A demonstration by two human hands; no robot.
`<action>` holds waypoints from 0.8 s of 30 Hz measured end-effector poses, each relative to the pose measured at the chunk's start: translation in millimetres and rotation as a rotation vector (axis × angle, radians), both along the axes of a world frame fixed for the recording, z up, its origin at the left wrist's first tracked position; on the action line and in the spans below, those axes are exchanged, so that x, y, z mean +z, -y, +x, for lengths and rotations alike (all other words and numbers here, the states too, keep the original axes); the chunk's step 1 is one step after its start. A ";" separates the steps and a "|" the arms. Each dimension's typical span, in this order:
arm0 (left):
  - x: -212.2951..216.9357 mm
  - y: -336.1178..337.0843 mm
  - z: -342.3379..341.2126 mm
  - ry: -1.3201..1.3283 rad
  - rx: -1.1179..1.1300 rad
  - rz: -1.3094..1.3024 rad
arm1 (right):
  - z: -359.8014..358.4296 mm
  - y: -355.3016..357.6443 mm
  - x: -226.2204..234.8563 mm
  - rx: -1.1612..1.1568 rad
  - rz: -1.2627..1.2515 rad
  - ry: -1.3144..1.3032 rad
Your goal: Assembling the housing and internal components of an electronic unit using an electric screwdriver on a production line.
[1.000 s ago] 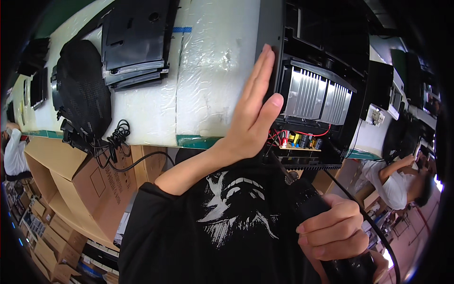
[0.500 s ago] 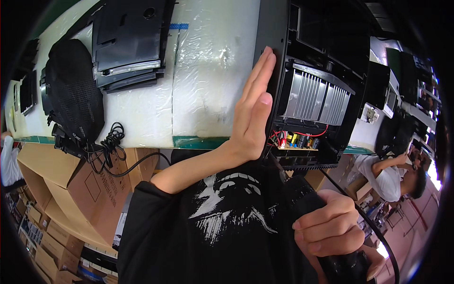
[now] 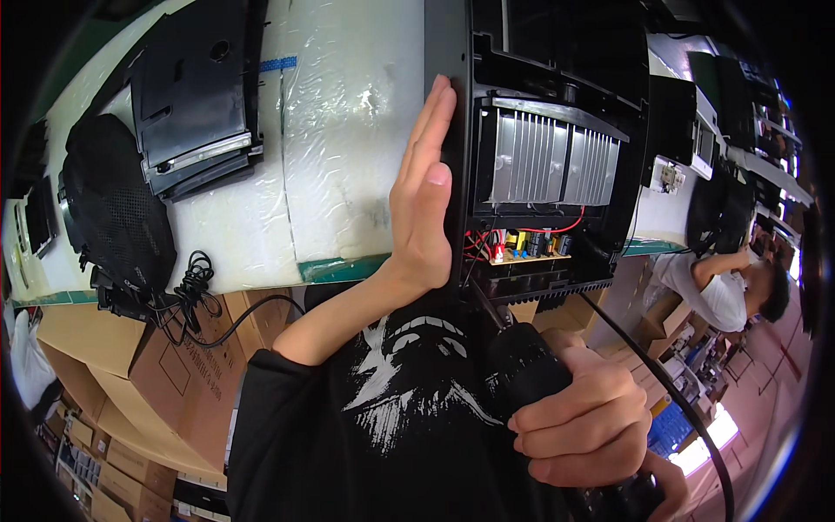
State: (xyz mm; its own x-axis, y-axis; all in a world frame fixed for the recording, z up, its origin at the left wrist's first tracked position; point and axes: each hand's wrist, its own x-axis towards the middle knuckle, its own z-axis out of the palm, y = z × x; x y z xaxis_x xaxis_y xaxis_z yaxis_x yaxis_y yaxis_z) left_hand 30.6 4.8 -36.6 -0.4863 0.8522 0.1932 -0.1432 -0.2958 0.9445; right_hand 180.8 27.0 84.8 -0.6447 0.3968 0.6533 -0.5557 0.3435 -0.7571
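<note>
A black open-backed device (image 3: pixel 557 104) with a ribbed silver heat sink (image 3: pixel 557 165) and a circuit board with red wires (image 3: pixel 522 244) lies at the near edge of the white workbench (image 3: pixel 348 157). My left hand (image 3: pixel 422 196) is flat, fingers together, pressed against the device's left side. My right hand (image 3: pixel 591 426) grips a black powered screwdriver (image 3: pixel 522 374), whose tip points up toward the circuit board. A black cable (image 3: pixel 661 374) runs off to the lower right.
Stacked black plastic covers (image 3: pixel 196 96) and a round black mesh part (image 3: pixel 117 209) lie at the left of the bench, with a bundled cable (image 3: pixel 191 287) hanging over the edge. Cardboard boxes (image 3: pixel 139 383) stand below. Another person (image 3: pixel 731 287) sits at the right.
My left hand has stayed flat against the device's side as the view moved in closer. My right hand has lifted the screwdriver nearer to the device's lower edge.
</note>
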 end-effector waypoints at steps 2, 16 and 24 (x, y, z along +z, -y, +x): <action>-0.2 0.3 -0.9 0.000 -0.006 -0.004 | 10.6 -7.7 1.1 -0.004 -0.001 -0.012; -1.4 2.5 -0.3 0.001 0.031 -0.021 | -0.1 -2.8 -0.1 0.043 0.004 -0.096; -4.2 1.8 0.5 -0.001 0.041 0.014 | -27.8 -5.8 -10.5 0.063 0.021 -0.133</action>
